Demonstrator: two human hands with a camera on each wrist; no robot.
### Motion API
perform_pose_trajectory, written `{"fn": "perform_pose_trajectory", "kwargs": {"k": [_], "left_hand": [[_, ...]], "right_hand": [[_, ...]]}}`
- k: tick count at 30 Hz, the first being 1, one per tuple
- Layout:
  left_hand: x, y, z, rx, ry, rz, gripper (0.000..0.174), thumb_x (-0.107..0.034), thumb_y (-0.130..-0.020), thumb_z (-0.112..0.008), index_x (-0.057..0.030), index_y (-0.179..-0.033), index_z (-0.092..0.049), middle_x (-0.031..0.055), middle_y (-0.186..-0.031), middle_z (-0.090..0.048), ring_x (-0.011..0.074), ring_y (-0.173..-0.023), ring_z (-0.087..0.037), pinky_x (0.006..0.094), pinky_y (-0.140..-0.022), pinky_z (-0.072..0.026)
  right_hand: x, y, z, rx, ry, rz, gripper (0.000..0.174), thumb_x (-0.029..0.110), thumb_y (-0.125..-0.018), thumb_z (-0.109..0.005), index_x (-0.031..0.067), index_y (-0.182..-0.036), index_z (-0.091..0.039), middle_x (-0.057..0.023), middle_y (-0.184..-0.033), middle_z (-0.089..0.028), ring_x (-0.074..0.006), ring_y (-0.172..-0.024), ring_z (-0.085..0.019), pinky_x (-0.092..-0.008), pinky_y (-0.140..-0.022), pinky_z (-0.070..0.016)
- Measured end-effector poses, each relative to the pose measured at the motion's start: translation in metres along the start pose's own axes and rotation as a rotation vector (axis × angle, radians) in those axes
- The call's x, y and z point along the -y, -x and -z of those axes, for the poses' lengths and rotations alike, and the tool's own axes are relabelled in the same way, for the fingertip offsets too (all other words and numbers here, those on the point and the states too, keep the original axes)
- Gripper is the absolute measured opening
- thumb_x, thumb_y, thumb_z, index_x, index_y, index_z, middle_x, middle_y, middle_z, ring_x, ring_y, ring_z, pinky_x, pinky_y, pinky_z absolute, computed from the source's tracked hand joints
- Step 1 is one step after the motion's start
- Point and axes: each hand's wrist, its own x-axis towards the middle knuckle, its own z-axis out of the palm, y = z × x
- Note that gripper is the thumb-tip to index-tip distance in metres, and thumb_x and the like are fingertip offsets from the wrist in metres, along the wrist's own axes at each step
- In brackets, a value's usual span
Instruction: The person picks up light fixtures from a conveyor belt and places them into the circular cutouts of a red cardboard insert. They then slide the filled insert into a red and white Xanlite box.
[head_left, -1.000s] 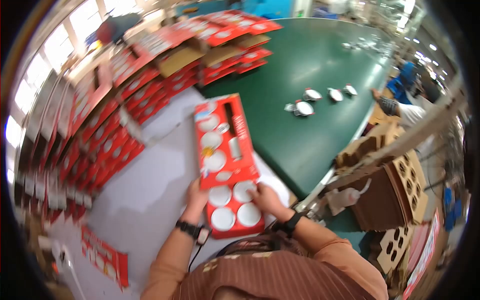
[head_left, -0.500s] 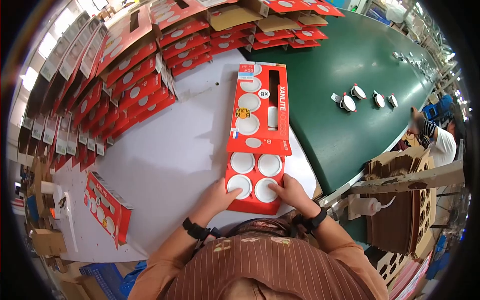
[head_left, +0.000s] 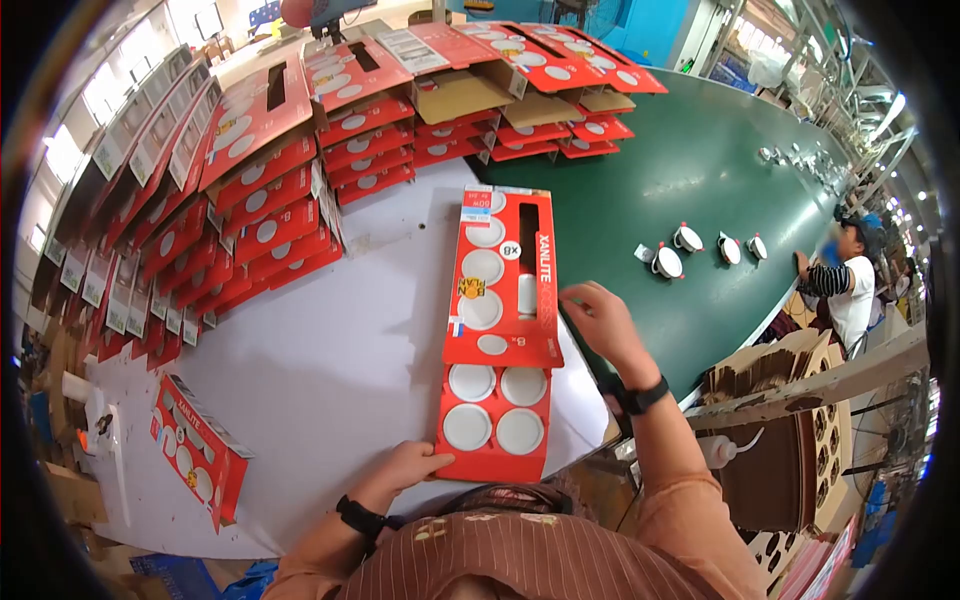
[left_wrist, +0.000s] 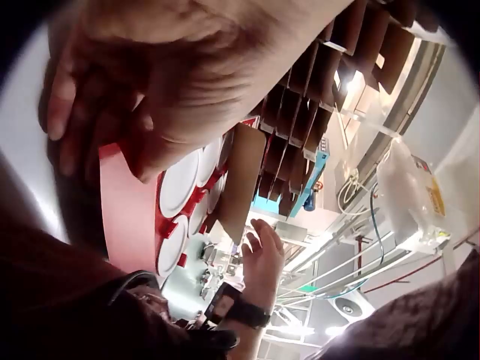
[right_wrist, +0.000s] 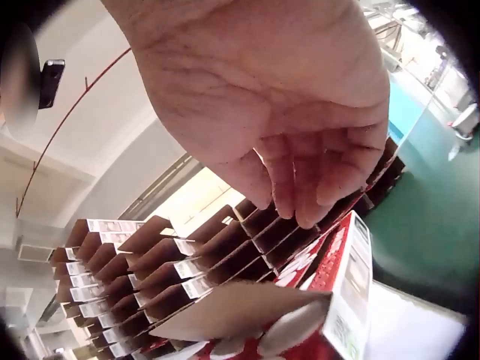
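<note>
Pinching the near left corner of the red tray (head_left: 495, 467) with the left hand (head_left: 408, 465); keeping the right hand (head_left: 605, 322) free, curling its fingers loosely beside the printed sleeve (head_left: 520, 350). Looking only part-way through: covering the tray's far part with the sleeve, leaving four white discs (head_left: 467, 427) exposed, all lying by the white table's (head_left: 300, 400) near edge. Seeing open cartons (head_left: 245, 115) stacking up along the far and left edges, then, across on the green table (head_left: 640, 330), round fittings (head_left: 668, 262); spotting a person (head_left: 848, 300) at its right edge.
</note>
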Motion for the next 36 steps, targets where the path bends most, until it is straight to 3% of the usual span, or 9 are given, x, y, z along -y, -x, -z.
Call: {"fn": "perform_pose_trajectory", "kwargs": {"k": [4,9,15,18,23,27,29,31,36], "left_hand": [[0.038,-0.015,0.012,-0.056,0.117,0.016,0.036,-0.031,-0.083,-0.065,0.0039,-0.095,-0.063,0.005,-0.075,-0.062,0.0097,-0.065,-0.054,0.0271,-0.057,-0.0446],[0.037,0.001,0.031,-0.014,0.611,-0.053,0.034,-0.018,-0.092,-0.054,-0.0027,-0.122,-0.048,0.0096,-0.111,-0.061,0.0192,-0.092,-0.062,0.0359,-0.078,-0.0532],[0.043,0.002,0.038,-0.119,0.675,-0.088,0.027,-0.015,-0.092,-0.053,-0.0008,-0.115,-0.048,0.012,-0.106,-0.061,0.023,-0.09,-0.063,0.0389,-0.077,-0.0541],[0.049,0.004,0.042,-0.123,0.667,-0.111,0.026,-0.014,-0.092,-0.053,0.001,-0.113,-0.048,0.0138,-0.105,-0.061,0.0244,-0.09,-0.063,0.04,-0.077,-0.0541],[0.068,0.009,0.049,-0.193,0.705,-0.135,0.027,-0.011,-0.092,-0.051,0.0046,-0.113,-0.046,0.0161,-0.107,-0.06,0.0269,-0.092,-0.062,0.0417,-0.078,-0.0538],[0.055,0.022,0.054,-0.244,0.829,-0.187,0.03,-0.011,-0.091,-0.051,0.0052,-0.115,-0.045,0.0183,-0.115,-0.055,0.0279,-0.101,-0.059,0.0435,-0.083,-0.0516],[0.055,0.026,0.054,-0.224,0.906,-0.189,0.03,-0.011,-0.091,-0.051,0.0034,-0.117,-0.045,0.0175,-0.118,-0.054,0.0269,-0.105,-0.057,0.0437,-0.087,-0.0499],[0.056,0.03,0.054,-0.162,0.977,-0.154,0.032,-0.01,-0.092,-0.05,0.0025,-0.12,-0.044,0.016,-0.12,-0.054,0.0262,-0.107,-0.056,0.0427,-0.088,-0.0488],[0.041,0.046,0.05,0.043,0.952,-0.243,0.034,-0.015,-0.094,-0.047,0.0033,-0.122,-0.046,0.0134,-0.121,-0.054,0.0231,-0.11,-0.054,0.0376,-0.089,-0.0475]], "right_hand": [[-0.018,-0.067,-0.045,0.231,0.287,0.095,0.027,0.021,-0.078,-0.06,0.0069,-0.1,-0.065,-0.0138,-0.095,-0.065,-0.03,-0.088,-0.063,-0.0375,-0.073,-0.0512],[0.001,-0.109,-0.07,0.686,0.654,0.024,0.054,0.043,-0.052,-0.077,0.0082,-0.093,-0.069,-0.0106,-0.097,-0.067,-0.0273,-0.087,-0.066,-0.0379,-0.071,-0.0528],[-0.001,-0.13,-0.077,0.816,0.513,-0.098,0.037,0.03,-0.066,-0.066,0.0049,-0.093,-0.068,-0.0108,-0.094,-0.067,-0.0256,-0.085,-0.066,-0.0342,-0.068,-0.0503],[0.003,-0.128,-0.055,0.848,0.276,-0.391,0.024,0.024,-0.07,-0.06,0.0023,-0.078,-0.065,-0.0049,-0.072,-0.064,-0.0192,-0.063,-0.059,-0.0313,-0.058,-0.0455],[-0.019,-0.116,-0.056,1.009,0.196,-0.512,0.02,0.023,-0.072,-0.058,0.0036,-0.065,-0.059,-0.0042,-0.062,-0.057,-0.0121,-0.051,-0.049,-0.0276,-0.045,-0.0373],[-0.008,-0.093,-0.041,0.867,0.357,-0.085,0.019,0.018,-0.076,-0.055,0.0019,-0.077,-0.064,-0.0095,-0.067,-0.061,-0.0221,-0.059,-0.059,-0.0329,-0.053,-0.0458],[-0.023,-0.094,-0.036,0.382,0.352,0.075,0.022,0.022,-0.08,-0.054,0.0069,-0.09,-0.066,-0.0119,-0.081,-0.065,-0.028,-0.074,-0.063,-0.0378,-0.068,-0.0503],[-0.002,-0.104,-0.007,0.301,0.393,-0.077,0.027,0.025,-0.079,-0.056,0.0079,-0.099,-0.064,-0.0128,-0.1,-0.064,-0.0293,-0.092,-0.061,-0.0384,-0.081,-0.0487],[-0.093,-0.151,-0.025,-0.135,0.371,0.085,0.045,0.037,-0.079,-0.059,0.0047,-0.11,-0.059,-0.0172,-0.119,-0.057,-0.0342,-0.11,-0.053,-0.0374,-0.095,-0.0414]]}}
